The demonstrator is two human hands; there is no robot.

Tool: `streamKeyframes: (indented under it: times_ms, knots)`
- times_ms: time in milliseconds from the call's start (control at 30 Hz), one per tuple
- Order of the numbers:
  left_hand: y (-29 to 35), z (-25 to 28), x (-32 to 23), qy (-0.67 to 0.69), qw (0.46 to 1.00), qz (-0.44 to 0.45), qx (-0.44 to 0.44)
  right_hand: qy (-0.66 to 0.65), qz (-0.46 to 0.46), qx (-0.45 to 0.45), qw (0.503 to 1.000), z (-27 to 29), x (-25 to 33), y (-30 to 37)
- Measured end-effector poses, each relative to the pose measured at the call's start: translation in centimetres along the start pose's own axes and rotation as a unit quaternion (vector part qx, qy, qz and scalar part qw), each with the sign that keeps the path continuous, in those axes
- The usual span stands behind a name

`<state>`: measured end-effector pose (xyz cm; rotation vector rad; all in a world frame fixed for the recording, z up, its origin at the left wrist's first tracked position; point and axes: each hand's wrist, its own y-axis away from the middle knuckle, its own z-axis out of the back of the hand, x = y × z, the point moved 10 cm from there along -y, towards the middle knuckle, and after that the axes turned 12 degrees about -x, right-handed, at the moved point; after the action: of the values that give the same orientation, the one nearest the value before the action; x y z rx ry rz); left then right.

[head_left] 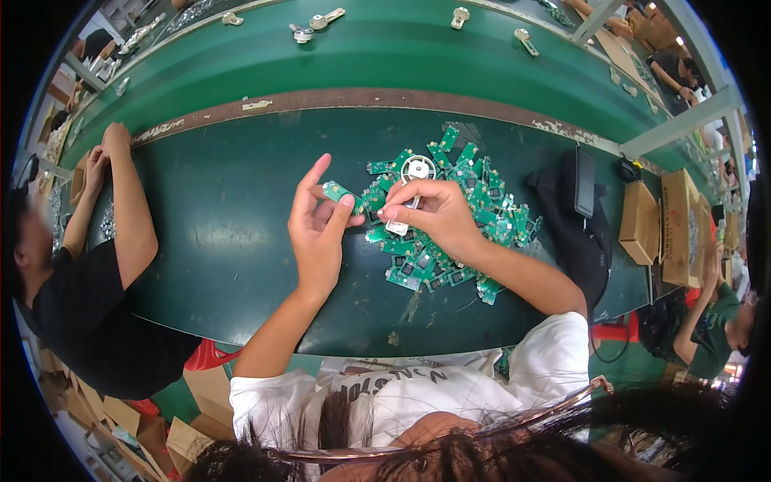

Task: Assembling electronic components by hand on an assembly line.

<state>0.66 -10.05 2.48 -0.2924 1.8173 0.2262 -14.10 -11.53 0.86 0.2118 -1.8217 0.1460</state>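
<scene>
My left hand [317,233] pinches a small green circuit board [338,193] between thumb and fingers, its index finger pointing up. To its right, my right hand [438,215] is closed, with thumb and index fingertips together. A tiny white bit [381,211] shows at those tips, too small to name. Behind these fingers is a white device [418,167] with a round, fan-like head and a short handle; whether my right hand grips it or it rests on the boards, I cannot tell. Beneath lies a heaped pile of green circuit boards [462,275].
Beyond the dark green table [217,265] runs a green conveyor belt [385,64] carrying several white devices. A dark cloth item [566,233] and cardboard boxes [683,229] are at the right. A co-worker [88,297] sits close on the left, another [715,321] on the right.
</scene>
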Motion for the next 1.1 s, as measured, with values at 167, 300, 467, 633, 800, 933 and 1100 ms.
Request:
streamKeyframes:
  times_ms: [167,300,467,633,800,933,1100]
  knots:
    - [0.1,-0.2,2.1,0.076,0.994,0.08,0.021,0.005,0.022,-0.018,1.0,-0.5,0.1,0.1]
    - [1.0,-1.2,2.0,0.056,0.995,0.043,0.074,-0.012,0.039,-0.044,0.998,-0.2,0.7,0.2]
    - [1.4,-2.3,0.7,-0.183,0.962,-0.148,0.138,0.069,0.096,-0.055,0.991,0.3,1.9,0.2]
    - [1.3,-1.2,0.7,-0.146,0.979,-0.128,0.06,0.204,0.212,-0.08,0.952,0.5,4.0,1.0]
    - [1.9,-1.6,-0.4,-0.2,0.956,-0.208,0.054,0.173,0.182,-0.061,0.966,-0.1,2.6,1.1]
    - [3.2,-2.3,-2.1,-0.266,0.9,-0.34,0.058,0.148,0.127,-0.064,0.979,0.0,1.6,0.8]
    - [3.8,-2.8,-2.4,-0.261,0.888,-0.374,0.063,0.053,0.052,-0.114,0.991,0.9,0.5,1.0]
